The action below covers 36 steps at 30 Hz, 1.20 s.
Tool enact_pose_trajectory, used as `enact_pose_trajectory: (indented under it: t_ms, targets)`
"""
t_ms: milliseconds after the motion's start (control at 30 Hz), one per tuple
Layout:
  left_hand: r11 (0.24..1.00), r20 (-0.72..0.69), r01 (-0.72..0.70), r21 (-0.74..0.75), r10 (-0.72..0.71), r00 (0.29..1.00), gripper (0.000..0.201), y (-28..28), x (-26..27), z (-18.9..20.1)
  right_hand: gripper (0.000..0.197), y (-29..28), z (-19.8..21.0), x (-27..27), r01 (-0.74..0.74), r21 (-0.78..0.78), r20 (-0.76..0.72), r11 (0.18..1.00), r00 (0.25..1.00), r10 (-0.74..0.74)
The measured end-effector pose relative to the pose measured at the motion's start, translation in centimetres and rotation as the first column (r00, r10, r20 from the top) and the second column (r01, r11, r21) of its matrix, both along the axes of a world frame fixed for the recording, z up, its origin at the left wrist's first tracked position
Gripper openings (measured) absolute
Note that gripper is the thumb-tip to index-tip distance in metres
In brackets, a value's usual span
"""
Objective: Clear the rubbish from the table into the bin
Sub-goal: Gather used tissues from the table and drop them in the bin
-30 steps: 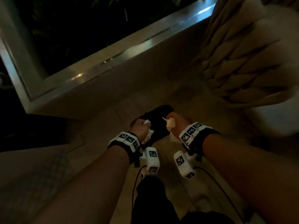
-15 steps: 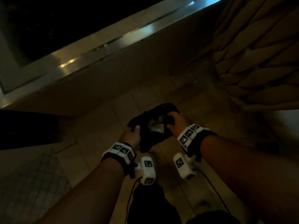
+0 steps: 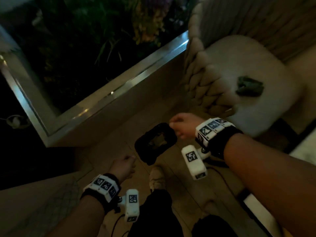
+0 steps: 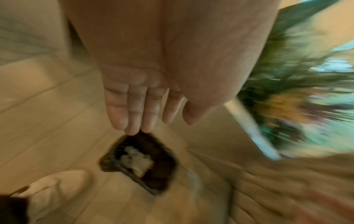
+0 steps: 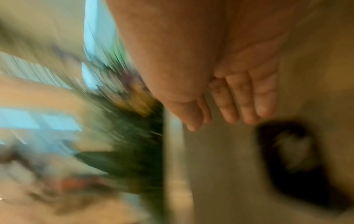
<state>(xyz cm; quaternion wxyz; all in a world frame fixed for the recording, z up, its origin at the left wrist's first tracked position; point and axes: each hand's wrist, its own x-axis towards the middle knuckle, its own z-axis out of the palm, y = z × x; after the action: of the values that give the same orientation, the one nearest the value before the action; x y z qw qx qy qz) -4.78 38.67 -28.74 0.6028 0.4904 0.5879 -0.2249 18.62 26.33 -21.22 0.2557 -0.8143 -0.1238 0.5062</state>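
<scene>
- Black bin [image 3: 155, 142] sits on the tiled floor [image 3: 106, 151], pale crumpled rubbish [image 4: 137, 160] inside it.
- Your left hand [image 3: 124, 167] hangs near the bin's left side, fingers [image 4: 132, 112] straight and together, holding nothing.
- Your right hand [image 3: 183, 124] is above the bin's right edge, fingers [image 5: 247, 97] loose and empty.
- Wristbands [image 3: 211, 130] carry square black-and-white marker tags; no readable writing or brand.
- Pale shoe [image 3: 157, 177] is just beside the bin.
- Dark crumpled object [image 3: 248, 86] lies on the padded seat [image 3: 256, 57], well apart from the bin; too blurred to identify.
</scene>
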Motion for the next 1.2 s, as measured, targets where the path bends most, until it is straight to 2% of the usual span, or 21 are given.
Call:
enact_pose_trajectory:
  t_ms: [33,100,200,233,267,300,367,433,500,600,667,733,800,900,967,1100,1200]
  targets:
    - [0.998,0.016,0.059,0.025,-0.059,0.998,0.018,0.0,0.6,2.1,0.026,-0.7,2.8,-0.4,0.093,0.074,-0.06,0.993,0.994,-0.088]
    - [0.979,0.043,0.182,0.091,-0.187,0.981,0.018,-0.4,1.7,5.4,0.021,-3.5,8.4,-1.8,0.123,0.194,-0.096,0.973,0.99,-0.106]
    - [0.92,0.103,0.358,0.16,-0.376,0.921,0.013,-2.2,3.4,10.2,0.016,-11.2,14.9,-4.5,0.046,0.313,0.039,0.949,0.997,-0.061]
    - [0.863,0.149,0.478,0.165,-0.501,0.852,0.013,-6.5,5.7,12.1,0.016,-18.4,18.3,-5.8,0.089,0.283,0.14,0.955,0.981,-0.133]
    - [0.841,0.128,0.507,0.189,-0.533,0.837,0.014,-5.9,5.4,13.1,0.016,-19.3,18.6,-6.6,0.043,0.275,0.152,0.96,0.984,-0.088]
    - [0.806,0.138,0.557,0.2,-0.586,0.798,0.016,-7.3,6.1,14.4,0.014,-22.5,19.9,-7.9,0.039,0.236,0.159,0.971,0.984,-0.078]
    - [0.766,0.144,0.598,0.236,-0.636,0.758,0.017,-7.2,6.5,16.5,0.009,-24.8,20.8,-9.1,0.039,0.183,0.12,0.982,0.991,-0.062]
    - [0.681,0.168,0.686,0.255,-0.73,0.663,0.018,-11.3,7.8,18.7,0.006,-30.9,22.3,-10.9,0.148,0.131,0.139,0.98,0.976,-0.165]
    - [0.618,0.184,0.735,0.279,-0.785,0.591,0.019,-16.3,9.3,21.4,0.006,-37.1,22.8,-13.0,0.271,0.081,0.139,0.959,0.95,-0.28]
    - [0.526,0.232,0.795,0.303,-0.85,0.473,0.016,-23.5,10.6,24.9,0.009,-44.7,23.1,-16.2,0.462,0.048,0.114,0.886,0.878,-0.464]
    - [0.428,0.23,0.827,0.366,-0.902,0.365,0.014,-27.5,10.8,26.7,0.01,-48.7,23.4,-17.8,0.536,0.036,0.133,0.843,0.834,-0.536]
    - [0.305,0.218,0.844,0.442,-0.949,0.229,0.012,-31.0,11.0,28.0,0.01,-52.1,23.4,-19.0,0.567,0.024,0.145,0.824,0.813,-0.564]
    - [0.212,0.207,0.837,0.504,-0.971,0.121,0.01,-34.0,11.0,28.6,0.008,-55.0,23.3,-19.9,0.569,0.026,0.159,0.822,0.809,-0.565]
    - [0.115,0.157,0.792,0.599,-0.987,0.024,0.007,-37.9,11.0,28.3,0.005,-58.5,22.7,-20.6,0.573,0.014,0.18,0.819,0.804,-0.566]
    - [0.013,0.081,0.745,0.667,-0.995,-0.055,0.011,-40.3,10.8,27.7,0.002,-60.0,22.0,-20.6,0.554,0.012,0.181,0.833,0.818,-0.546]
    - [-0.222,-0.083,0.621,0.752,-0.966,-0.244,0.023,-42.7,10.3,25.0,0.013,-59.4,20.0,-19.2,0.371,-0.042,0.223,0.928,0.909,-0.353]
    - [-0.336,-0.193,0.545,0.768,-0.933,-0.304,0.031,-43.3,10.6,23.2,0.025,-56.8,18.4,-18.0,0.235,-0.066,0.312,0.97,0.928,-0.204]
